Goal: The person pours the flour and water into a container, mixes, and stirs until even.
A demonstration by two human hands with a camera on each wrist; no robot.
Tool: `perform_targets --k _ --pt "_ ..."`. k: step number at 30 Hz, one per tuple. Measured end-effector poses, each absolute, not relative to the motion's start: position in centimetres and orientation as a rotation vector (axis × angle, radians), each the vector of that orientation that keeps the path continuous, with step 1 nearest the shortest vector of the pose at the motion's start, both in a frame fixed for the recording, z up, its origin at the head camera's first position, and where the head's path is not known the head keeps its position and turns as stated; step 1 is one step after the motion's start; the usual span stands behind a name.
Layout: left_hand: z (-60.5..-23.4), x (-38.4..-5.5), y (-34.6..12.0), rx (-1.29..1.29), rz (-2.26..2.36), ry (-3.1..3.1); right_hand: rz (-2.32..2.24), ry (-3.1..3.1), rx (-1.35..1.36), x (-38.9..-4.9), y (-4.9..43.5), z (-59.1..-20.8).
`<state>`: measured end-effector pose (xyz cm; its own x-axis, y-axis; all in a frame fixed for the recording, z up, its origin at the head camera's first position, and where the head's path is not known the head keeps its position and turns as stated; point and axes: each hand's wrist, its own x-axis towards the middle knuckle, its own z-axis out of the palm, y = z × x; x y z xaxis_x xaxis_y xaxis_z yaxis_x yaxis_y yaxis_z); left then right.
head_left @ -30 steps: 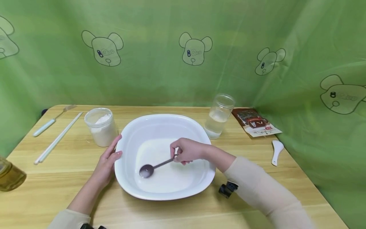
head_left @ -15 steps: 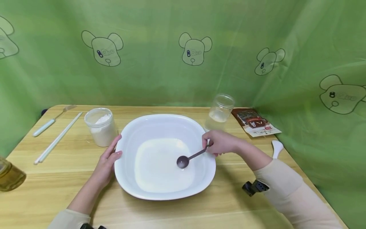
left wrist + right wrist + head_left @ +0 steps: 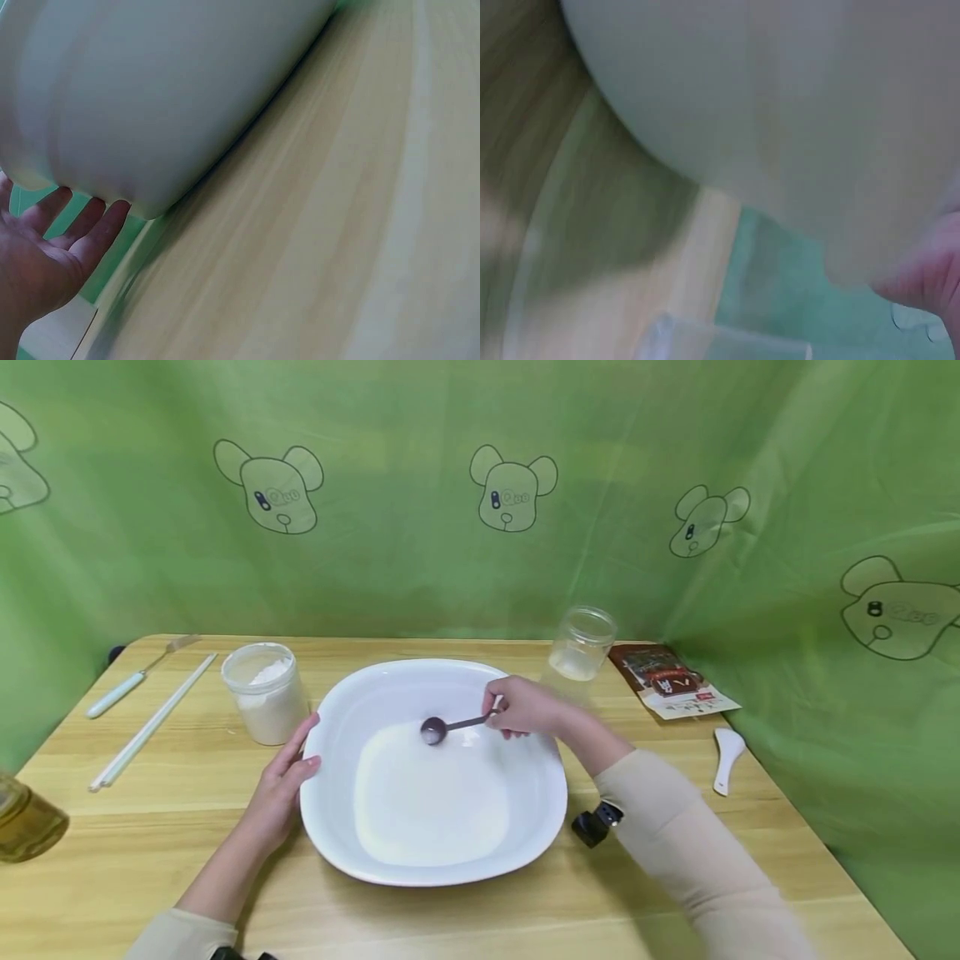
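Observation:
A white basin (image 3: pixel 337 852) stands mid-table in the head view, with milky white liquid (image 3: pixel 431 802) covering its floor. My left hand (image 3: pixel 277 793) steadies the basin's left side; in the left wrist view its fairly straight fingers (image 3: pixel 97 232) touch the outer wall. My right hand (image 3: pixel 525 706) reaches over the right rim and pinches the handle of a dark brown spoon (image 3: pixel 435 732). The spoon's small round bowl is at the far edge of the liquid. In the right wrist view, the blurred basin wall hides the spoon, and only part of the hand (image 3: pixel 922 277) shows.
Left of the basin stand a jar of white powder (image 3: pixel 270 697), chopsticks (image 3: pixel 153 722), a blue-handled tool (image 3: pixel 120 693) and a jar of amber liquid (image 3: pixel 30 822). At right are a glass of clear liquid (image 3: pixel 577 652), a brown packet (image 3: pixel 667 681) and a white spoon (image 3: pixel 725 760).
My right hand has swept the brown spoon from the basin's left front to its right, then back to the far middle. The left hand and basin stay in place.

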<state>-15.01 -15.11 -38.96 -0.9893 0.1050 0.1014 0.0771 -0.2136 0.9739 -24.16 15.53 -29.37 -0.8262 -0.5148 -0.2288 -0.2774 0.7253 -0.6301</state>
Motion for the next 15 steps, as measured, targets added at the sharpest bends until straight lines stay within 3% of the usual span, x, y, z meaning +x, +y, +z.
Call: perform_targets --k 8,15 --pt "-39.0 -15.0 -15.1 0.248 2.436 1.952 -1.003 2.266 -0.685 -23.1 12.0 -31.6" --pt "-39.2 -15.1 -15.1 0.261 2.433 1.958 -0.897 2.129 -0.746 -20.5 12.5 -30.8"
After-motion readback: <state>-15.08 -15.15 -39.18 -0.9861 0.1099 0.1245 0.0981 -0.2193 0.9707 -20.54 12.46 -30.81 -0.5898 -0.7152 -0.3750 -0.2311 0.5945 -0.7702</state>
